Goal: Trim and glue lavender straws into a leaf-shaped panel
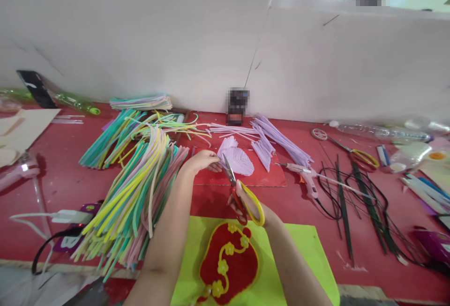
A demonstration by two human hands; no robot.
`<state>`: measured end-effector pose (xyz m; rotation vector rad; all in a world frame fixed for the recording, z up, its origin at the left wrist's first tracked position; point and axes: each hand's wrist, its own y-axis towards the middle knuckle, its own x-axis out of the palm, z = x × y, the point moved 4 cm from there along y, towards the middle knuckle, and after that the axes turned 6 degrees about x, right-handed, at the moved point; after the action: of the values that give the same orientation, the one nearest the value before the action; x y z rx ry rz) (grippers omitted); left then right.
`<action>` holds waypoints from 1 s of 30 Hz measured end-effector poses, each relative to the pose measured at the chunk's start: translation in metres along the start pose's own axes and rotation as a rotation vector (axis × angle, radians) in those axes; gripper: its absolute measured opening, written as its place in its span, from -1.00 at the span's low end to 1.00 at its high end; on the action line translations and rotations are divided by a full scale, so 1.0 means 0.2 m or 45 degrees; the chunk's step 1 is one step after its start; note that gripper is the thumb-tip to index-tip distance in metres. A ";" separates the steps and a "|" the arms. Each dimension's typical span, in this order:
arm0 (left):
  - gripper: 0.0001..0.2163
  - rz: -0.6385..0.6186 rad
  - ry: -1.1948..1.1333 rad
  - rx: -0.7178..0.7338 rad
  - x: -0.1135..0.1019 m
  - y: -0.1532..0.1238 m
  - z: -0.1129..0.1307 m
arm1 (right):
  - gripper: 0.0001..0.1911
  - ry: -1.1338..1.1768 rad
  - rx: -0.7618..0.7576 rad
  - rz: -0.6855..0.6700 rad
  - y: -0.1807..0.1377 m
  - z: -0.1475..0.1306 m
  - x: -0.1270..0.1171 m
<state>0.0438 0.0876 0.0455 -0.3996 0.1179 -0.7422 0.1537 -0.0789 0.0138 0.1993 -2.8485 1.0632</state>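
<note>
My right hand (242, 198) holds a pair of scissors (230, 172) with yellow and red handles, its blades pointing up and away from me. The fingers of my left hand (206, 160) are pinched at the left end of a lilac pipe-cleaner petal (241, 161), close to the scissor tips. Whether the blades touch the petal, I cannot tell. Behind it shows another lilac ribbed piece (228, 145). These pieces lie over a red board (270, 178). Cut lilac pipe cleaners (263, 149) rest to the right, with longer lilac ones (281, 139) behind them.
A large heap of coloured pipe cleaners (137, 170) fills the left side. On the right lie a pink glue gun (305, 175), dark stems (344, 217) and other scissors (362, 158). Nearest me is a yellow-green apron (305, 259) with a red patch. A white partition (158, 39) stands behind the table.
</note>
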 end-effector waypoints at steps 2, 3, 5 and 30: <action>-0.91 -0.012 0.009 0.005 0.00 0.00 0.00 | -0.26 0.000 -0.005 0.010 -0.01 -0.02 0.01; -0.91 -0.015 0.012 0.006 0.00 0.00 0.00 | -0.26 0.000 -0.007 0.010 -0.01 -0.03 0.01; -0.90 -0.015 0.014 0.012 0.00 0.00 -0.01 | -0.25 0.000 -0.006 0.015 -0.02 -0.04 0.03; -0.89 0.018 0.049 -0.002 0.00 0.01 -0.02 | -0.39 0.074 0.221 0.277 0.01 -0.03 0.06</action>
<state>0.0443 0.0891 0.0414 -0.3859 0.1579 -0.7361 0.1408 -0.0742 0.0186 -0.1315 -2.7738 1.3335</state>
